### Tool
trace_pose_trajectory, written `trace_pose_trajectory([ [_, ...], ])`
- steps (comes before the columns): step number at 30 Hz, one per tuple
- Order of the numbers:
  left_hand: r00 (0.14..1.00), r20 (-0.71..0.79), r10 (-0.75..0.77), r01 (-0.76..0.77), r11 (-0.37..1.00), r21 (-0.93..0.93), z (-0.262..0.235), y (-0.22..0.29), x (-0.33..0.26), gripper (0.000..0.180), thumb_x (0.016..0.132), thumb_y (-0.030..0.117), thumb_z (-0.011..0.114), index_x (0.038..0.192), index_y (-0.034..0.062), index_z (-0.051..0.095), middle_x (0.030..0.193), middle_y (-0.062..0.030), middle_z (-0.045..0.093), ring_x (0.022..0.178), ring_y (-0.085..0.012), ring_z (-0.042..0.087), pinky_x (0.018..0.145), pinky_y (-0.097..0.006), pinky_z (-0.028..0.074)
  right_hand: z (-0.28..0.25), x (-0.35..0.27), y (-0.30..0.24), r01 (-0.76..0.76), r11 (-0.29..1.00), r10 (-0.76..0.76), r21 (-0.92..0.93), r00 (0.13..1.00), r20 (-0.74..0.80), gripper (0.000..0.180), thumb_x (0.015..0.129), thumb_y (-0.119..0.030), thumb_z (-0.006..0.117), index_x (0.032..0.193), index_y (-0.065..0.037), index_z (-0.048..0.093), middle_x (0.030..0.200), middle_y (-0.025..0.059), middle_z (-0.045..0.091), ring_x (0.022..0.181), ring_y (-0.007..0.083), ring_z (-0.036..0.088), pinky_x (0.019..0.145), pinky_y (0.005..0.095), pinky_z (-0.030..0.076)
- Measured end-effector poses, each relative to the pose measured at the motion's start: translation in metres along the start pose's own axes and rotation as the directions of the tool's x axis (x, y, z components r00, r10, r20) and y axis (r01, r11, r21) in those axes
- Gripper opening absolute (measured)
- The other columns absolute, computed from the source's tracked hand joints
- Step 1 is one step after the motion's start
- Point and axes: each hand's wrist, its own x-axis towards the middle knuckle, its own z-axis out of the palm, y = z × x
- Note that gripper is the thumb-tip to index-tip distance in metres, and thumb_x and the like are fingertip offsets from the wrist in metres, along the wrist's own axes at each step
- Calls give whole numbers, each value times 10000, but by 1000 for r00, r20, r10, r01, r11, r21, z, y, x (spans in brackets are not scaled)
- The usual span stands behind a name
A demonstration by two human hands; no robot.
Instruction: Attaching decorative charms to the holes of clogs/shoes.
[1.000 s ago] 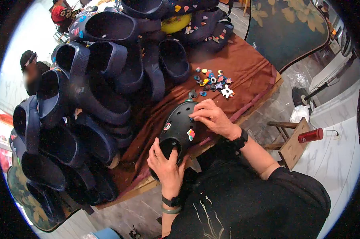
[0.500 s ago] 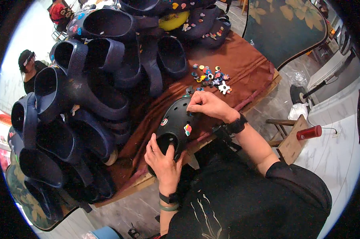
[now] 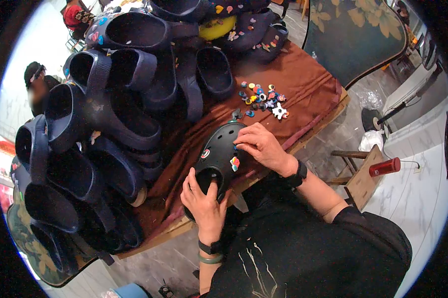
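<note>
My left hand (image 3: pixel 204 201) grips a dark clog (image 3: pixel 219 146) at its foot opening, with a finger reaching inside. The clog lies at the table's front edge, its toe, pierced with holes, pointing away from me. A round red-and-white charm (image 3: pixel 205 154) sits on its upper, and a multicoloured charm (image 3: pixel 234 164) is on its right side. My right hand (image 3: pixel 266 149) is closed in a pinch against the toe's right side. Something small and blue shows under those fingertips; what they hold is mostly hidden. Past the toe lies a pile of loose shoe charms (image 3: pixel 263 98).
Dark blue clogs (image 3: pixel 120 116) are heaped over the table's left and far side, some with charms. A brown cloth (image 3: pixel 303 79) covers the table. To the right, a wooden stool (image 3: pixel 365 174) carries a red cylinder (image 3: pixel 384 167). Another person (image 3: pixel 38 89) is at far left.
My right hand has come down and nearer along the toe's right side, its fingers now pinching lower. The left hand and the clog have stayed almost in place.
</note>
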Motion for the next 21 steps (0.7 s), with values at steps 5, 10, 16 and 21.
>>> trace_pose_trajectory([
  [5,1000,13,-18,18,1000,-3,-4,3,1,442,712,287,835,1065,94,652,1458,-275,390,1302,-464,389,1020,-538,340,7,7,-12,72,994,-74,-87,997,-16,160,841,-171,725,886,-59,621,908,87,598,876,278,551,777,387,468],
  [10,1000,21,-6,7,1000,-23,-1,3,3,409,732,268,824,1065,90,669,1510,-234,339,1303,-438,383,997,-538,336,25,16,-6,132,862,-170,-489,985,-34,200,882,-237,663,774,-106,556,780,59,512,802,255,532,679,384,441],
  [16,999,35,-18,19,1000,-20,-3,4,4,412,728,261,825,1072,92,674,1516,-232,329,1311,-435,375,996,-543,335,28,28,3,204,909,-228,-364,973,-23,216,851,-214,668,695,-117,554,683,40,536,695,245,566,622,389,445],
  [21,999,46,-19,20,1000,-13,-3,3,4,433,713,259,835,1080,94,676,1515,-233,328,1312,-435,374,993,-545,336,27,29,5,224,923,-244,-312,969,-25,218,820,-176,674,664,-109,536,662,53,530,662,253,567,616,395,440],
])
